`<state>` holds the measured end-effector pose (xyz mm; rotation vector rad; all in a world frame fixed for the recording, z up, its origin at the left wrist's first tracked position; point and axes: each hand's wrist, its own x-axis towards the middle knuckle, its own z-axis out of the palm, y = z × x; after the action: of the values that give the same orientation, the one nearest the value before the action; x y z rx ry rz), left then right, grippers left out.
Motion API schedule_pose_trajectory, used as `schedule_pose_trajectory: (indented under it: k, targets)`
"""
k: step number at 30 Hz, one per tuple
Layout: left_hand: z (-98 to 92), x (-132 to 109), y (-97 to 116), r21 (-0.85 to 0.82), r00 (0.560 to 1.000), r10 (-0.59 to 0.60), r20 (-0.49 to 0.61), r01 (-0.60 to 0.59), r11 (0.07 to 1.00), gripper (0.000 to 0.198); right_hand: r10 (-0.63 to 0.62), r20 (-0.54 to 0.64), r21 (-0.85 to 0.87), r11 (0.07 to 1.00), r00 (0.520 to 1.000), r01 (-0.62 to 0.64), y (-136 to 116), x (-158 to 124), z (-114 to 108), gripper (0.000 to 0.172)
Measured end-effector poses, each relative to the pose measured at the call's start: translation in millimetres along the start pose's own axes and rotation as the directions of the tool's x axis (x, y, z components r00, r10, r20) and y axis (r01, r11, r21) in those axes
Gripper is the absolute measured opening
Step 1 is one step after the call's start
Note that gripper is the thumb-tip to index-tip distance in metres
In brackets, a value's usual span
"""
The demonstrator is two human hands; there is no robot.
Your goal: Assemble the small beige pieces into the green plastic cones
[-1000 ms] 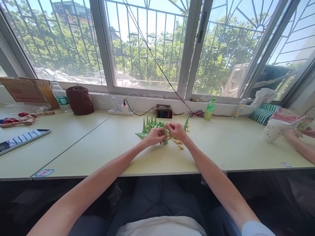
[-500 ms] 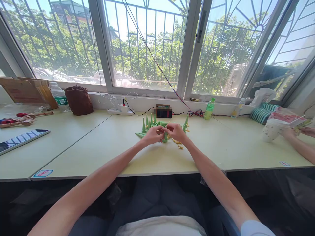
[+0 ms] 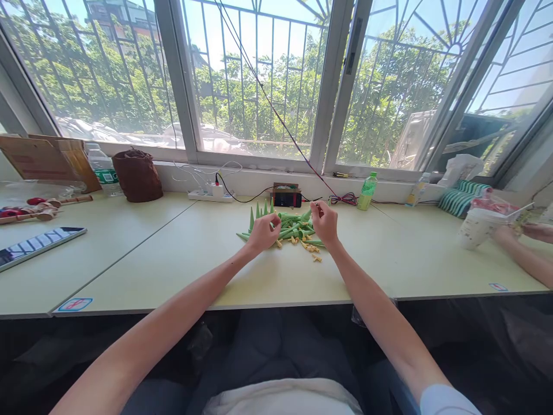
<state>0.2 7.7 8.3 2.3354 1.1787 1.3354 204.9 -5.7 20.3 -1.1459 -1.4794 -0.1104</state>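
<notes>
A heap of green plastic cones (image 3: pixel 292 223) lies on the pale desk (image 3: pixel 181 259) near the window; a few stand upright at its left end (image 3: pixel 252 219). Small yellow pieces (image 3: pixel 309 248) are scattered in front of the heap. My left hand (image 3: pixel 262 232) hovers at the heap's left side with its fingers curled inward; what they hold is hidden. My right hand (image 3: pixel 325 223) is raised at the heap's right end, thumb and fingers pinched together close to a lying cone. I cannot tell what the pinch holds.
On the sill side are a power strip (image 3: pixel 211 195), a small black device (image 3: pixel 287 199), a green bottle (image 3: pixel 367 192) and a brown pouch (image 3: pixel 137 175). A tablet (image 3: pixel 38 245) and wooden toys (image 3: pixel 30 211) lie at left. Another person's hands (image 3: pixel 514 235) hold a paper cup (image 3: pixel 474 227) at far right.
My hands were together on one green cone in front of the heap. They have parted: the right moved up and right, the left slightly back and left. That cone is no longer between them.
</notes>
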Motion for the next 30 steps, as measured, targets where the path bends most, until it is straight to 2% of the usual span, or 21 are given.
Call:
schedule_pose_trajectory:
  k: [8,14,17,22,25,30]
  targets:
    - [-0.8,0,-6,0.131,0.993,0.067,0.094,-0.079,0.988,0.009,-0.008,0.110,-0.012,1.000,0.994,0.009,11,-1,8,0.044]
    - [-1.1,0,-3,0.168,0.993,0.050,0.110,-0.068,0.983,0.009,0.016,0.148,-0.002,1.000,0.989,-0.016,16,-1,10,0.035]
    - [-3.3,1,-2,0.133,0.997,0.041,0.071,-0.050,0.990,0.011,0.035,0.154,-0.001,0.999,0.987,-0.035,19,-1,11,0.032]
    - [-10.6,7,-1,0.056,0.997,-0.008,-0.075,0.012,0.998,0.021,0.056,0.157,-0.019,0.998,0.986,-0.054,20,-1,12,0.027]
    - [-13.0,10,-2,0.031,0.988,-0.063,-0.141,0.068,0.997,0.028,0.095,0.137,-0.085,0.993,0.986,-0.084,18,0,11,0.025]
    - [-12.1,11,-8,0.002,0.982,-0.100,-0.159,0.101,0.995,0.030,0.197,0.125,-0.247,0.955,0.973,-0.161,12,-1,8,0.021]
